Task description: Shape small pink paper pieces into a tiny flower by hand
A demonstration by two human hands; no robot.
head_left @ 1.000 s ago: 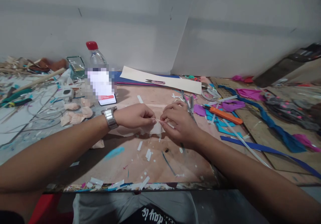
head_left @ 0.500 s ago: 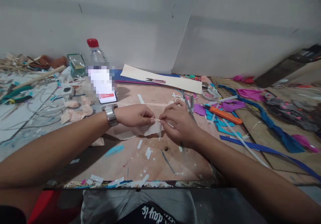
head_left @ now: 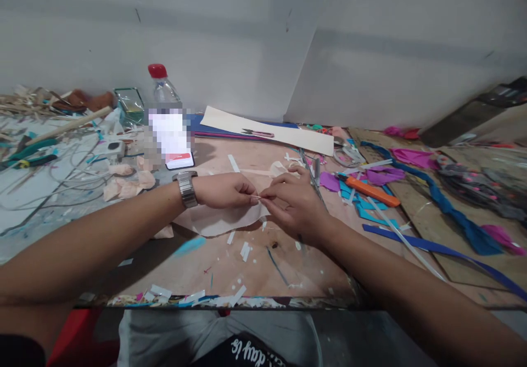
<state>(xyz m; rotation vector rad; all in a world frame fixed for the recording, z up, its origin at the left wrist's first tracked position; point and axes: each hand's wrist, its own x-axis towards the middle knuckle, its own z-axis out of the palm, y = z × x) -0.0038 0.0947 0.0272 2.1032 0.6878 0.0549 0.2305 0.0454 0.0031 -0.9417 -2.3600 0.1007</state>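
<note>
A thin, pale piece of paper or cloth (head_left: 224, 220) spreads beneath both hands at the middle of the table. My left hand (head_left: 233, 190), with a metal watch on its wrist, pinches the pale sheet's edge between thumb and index finger. Close beside it, my right hand (head_left: 290, 199) pinches the same edge with thumb and index finger, its other fingers bent and raised. The two pinches nearly touch, with a narrow bit of the edge between them.
Behind the hands are a phone (head_left: 179, 158), a red-capped bottle (head_left: 164, 90) and small snips (head_left: 259, 133) on a cream strip (head_left: 304, 139). An orange cutter (head_left: 370, 190) and blue strips (head_left: 432, 243) lie right. Green-handled pliers (head_left: 35, 153) are at left.
The view has shifted slightly, moving the scene a little to the right. Both hands keep their pinch, and the pale sheet's lower edge now hangs smoother and spreads more widely.
</note>
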